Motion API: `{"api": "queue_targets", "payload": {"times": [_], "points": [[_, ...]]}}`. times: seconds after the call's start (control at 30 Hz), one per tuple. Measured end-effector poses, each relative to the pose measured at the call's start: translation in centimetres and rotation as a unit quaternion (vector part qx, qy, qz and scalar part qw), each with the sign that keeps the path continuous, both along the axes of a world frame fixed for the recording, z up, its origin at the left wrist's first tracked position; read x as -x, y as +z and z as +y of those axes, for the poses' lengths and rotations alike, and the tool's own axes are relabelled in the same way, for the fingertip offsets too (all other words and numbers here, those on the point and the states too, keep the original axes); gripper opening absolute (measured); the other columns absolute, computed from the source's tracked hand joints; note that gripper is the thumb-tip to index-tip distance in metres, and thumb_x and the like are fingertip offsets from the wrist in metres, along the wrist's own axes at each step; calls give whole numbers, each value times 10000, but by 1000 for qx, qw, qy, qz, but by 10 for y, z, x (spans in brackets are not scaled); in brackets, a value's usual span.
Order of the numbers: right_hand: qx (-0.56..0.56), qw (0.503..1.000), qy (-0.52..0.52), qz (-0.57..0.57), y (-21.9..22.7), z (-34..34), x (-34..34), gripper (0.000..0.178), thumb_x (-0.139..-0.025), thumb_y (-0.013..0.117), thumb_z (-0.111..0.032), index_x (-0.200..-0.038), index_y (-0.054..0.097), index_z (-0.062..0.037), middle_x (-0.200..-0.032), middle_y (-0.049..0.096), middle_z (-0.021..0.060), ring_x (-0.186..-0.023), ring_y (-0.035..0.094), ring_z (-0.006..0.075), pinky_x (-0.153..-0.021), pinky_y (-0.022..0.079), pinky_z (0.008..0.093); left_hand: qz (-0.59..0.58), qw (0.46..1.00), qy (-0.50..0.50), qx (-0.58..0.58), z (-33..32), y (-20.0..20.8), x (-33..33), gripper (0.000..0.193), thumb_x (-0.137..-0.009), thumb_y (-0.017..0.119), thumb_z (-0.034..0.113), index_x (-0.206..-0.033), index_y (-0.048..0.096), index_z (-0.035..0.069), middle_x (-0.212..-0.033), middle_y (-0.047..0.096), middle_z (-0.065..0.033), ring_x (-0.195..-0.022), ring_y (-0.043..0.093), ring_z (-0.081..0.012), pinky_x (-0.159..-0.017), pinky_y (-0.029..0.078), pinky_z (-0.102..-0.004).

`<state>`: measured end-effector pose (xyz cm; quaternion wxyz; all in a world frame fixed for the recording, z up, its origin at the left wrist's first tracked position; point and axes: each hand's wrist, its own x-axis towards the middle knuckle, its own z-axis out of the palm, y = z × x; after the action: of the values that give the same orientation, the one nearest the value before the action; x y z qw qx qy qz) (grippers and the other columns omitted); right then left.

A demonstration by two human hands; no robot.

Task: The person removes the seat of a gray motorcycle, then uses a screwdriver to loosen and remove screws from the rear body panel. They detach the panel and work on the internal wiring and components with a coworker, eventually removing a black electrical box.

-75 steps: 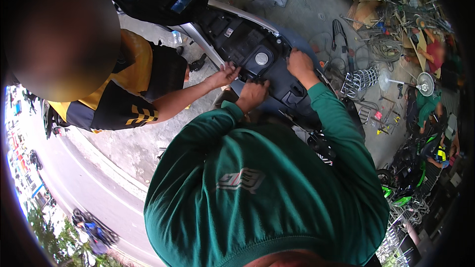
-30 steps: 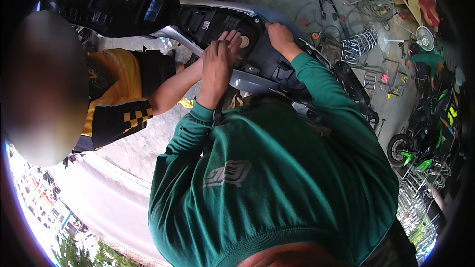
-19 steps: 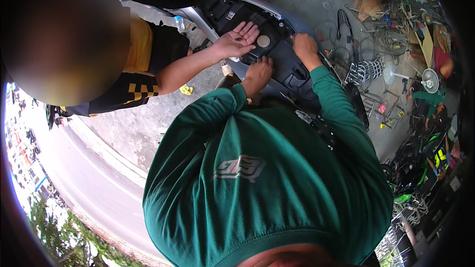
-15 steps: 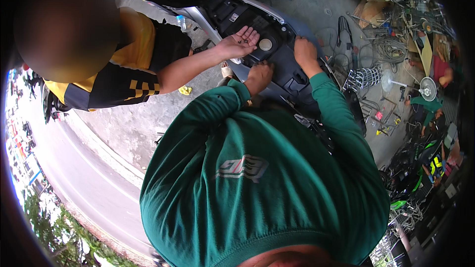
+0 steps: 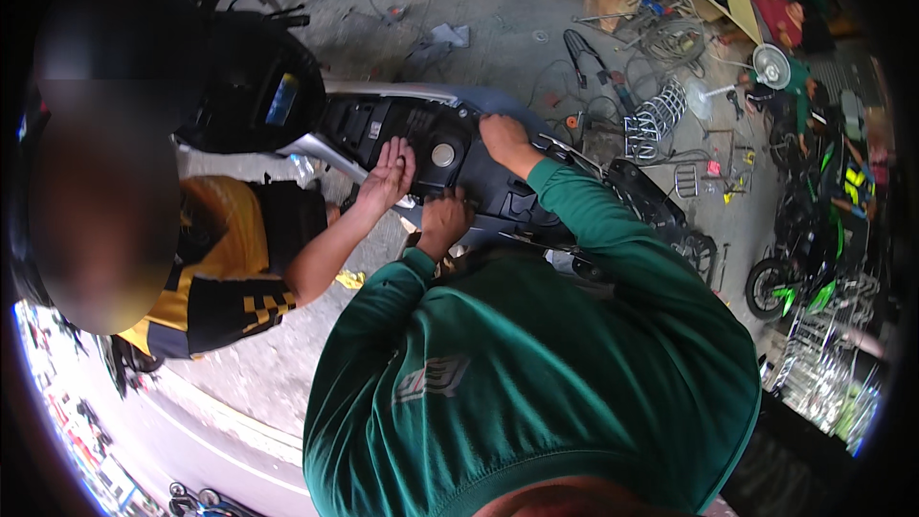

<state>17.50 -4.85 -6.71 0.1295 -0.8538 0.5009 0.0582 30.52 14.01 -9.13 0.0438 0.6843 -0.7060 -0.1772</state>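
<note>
In the head view, a pale logo (image 5: pixel 431 380) marks the green shirt (image 5: pixel 584 364); a small white label (image 5: pixel 374 131) sits farther left. The scooter's dark panel (image 5: pixel 490 175) lies between the curled left hand (image 5: pixel 447 218), at its near edge, and the curled right hand (image 5: pixel 505 142), at its far edge; I cannot tell whether either grasps anything.

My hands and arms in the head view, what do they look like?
Long, green sleeves of creased cloth, with no markings that I can see, reach to about the wrists. The left hand and right hand are gloveless.
</note>
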Motion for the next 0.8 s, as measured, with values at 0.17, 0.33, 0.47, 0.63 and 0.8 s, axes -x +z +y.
{"api": "queue_targets", "payload": {"times": [0.17,0.33,0.47,0.63,0.8], "points": [[9,998,22,-60,0,5,2,204,-945,521,-90,-1042,662,21,-995,724,231,-936,726,404,-784,593,509,3,997,-48,-58,-6,-14,-7,320,-981,516,340,-1055,650,59,-915,733,-185,-768,732,-365,-820,547,-509],[41,996,-47,-71,-7,6,-1,231,-920,570,-119,-1057,706,9,-1006,731,214,-921,734,395,-785,598,473,-34,995,-24,-90,-7,-10,0,359,-981,519,368,-1103,635,51,-916,735,-197,-781,729,-384,-853,532,-536],[-3,996,-20,-91,-7,2,1,193,-881,590,-102,-909,760,-15,-929,747,204,-897,742,383,-797,594,474,-32,998,-46,-20,-3,-8,-1,402,-990,509,400,-1149,610,45,-919,732,-215,-813,731,-410,-870,522,-567],[10,995,-8,-103,-4,2,-3,167,-851,603,-65,-886,754,-3,-895,747,205,-895,745,372,-790,597,457,-52,993,-45,-91,-13,-13,0,379,-1019,471,385,-1004,672,64,-832,744,-206,-777,735,-404,-874,531,-552],[70,994,21,-87,-13,8,-4,255,-864,618,-68,-1075,671,65,-1030,715,234,-924,726,386,-781,607,444,-59,998,-9,-13,-7,-12,4,357,-1021,469,362,-945,671,79,-779,739,-187,-732,730,-397,-894,527,-551]]}}
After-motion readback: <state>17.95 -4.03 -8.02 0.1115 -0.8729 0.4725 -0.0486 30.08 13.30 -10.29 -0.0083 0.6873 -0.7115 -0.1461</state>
